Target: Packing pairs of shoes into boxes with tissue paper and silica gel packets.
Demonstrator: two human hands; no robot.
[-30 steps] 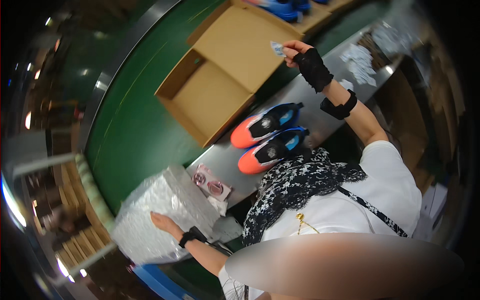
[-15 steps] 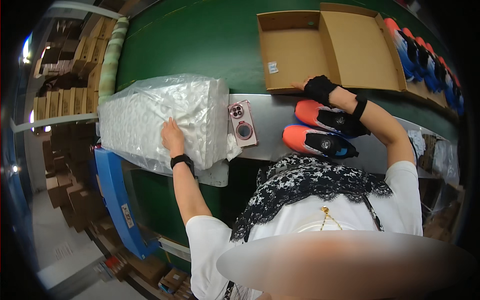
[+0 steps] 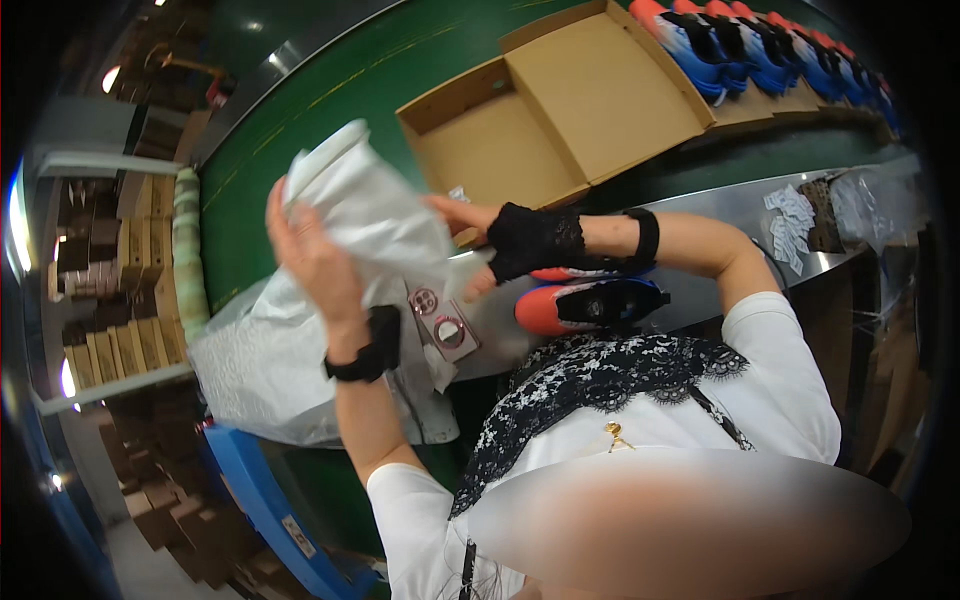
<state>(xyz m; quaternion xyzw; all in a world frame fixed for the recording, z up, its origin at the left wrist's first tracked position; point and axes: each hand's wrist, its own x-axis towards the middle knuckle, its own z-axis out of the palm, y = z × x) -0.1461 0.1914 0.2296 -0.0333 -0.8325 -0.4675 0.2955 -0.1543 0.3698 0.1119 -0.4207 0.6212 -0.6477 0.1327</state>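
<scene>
My left hand (image 3: pixel 315 265) is closed around a white sheet of wrapping paper (image 3: pixel 375 205), lifted and blurred by motion. Beneath it lies a clear plastic bag (image 3: pixel 260 375) with a stack of white sheets inside. At the paper's right edge is my right hand (image 3: pixel 475 235), in a black lace wrist cover. Its fingers reach toward the paper with the thumb spread away; whether they touch it is unclear. Under my right forearm, a pair of coral, black and blue sneakers (image 3: pixel 560 308) rests on the metal ledge, one partly covered. A phone (image 3: pixel 445 325) in a pink case lies between bag and sneakers.
An open brown shoebox (image 3: pixel 490 140) with a small white packet inside stands on the green belt (image 3: pixel 375 75). Several similar sneakers (image 3: pixel 740 50) line up at the back right. White packets (image 3: pixel 790 225) lie on the right. Shelves of boxes (image 3: pixel 130 350) stand left, above a blue frame (image 3: pixel 265 500).
My left hand has gone from lying on the bag to holding a raised white sheet. My right hand has moved left from the shoebox to the paper. The whole view has turned.
</scene>
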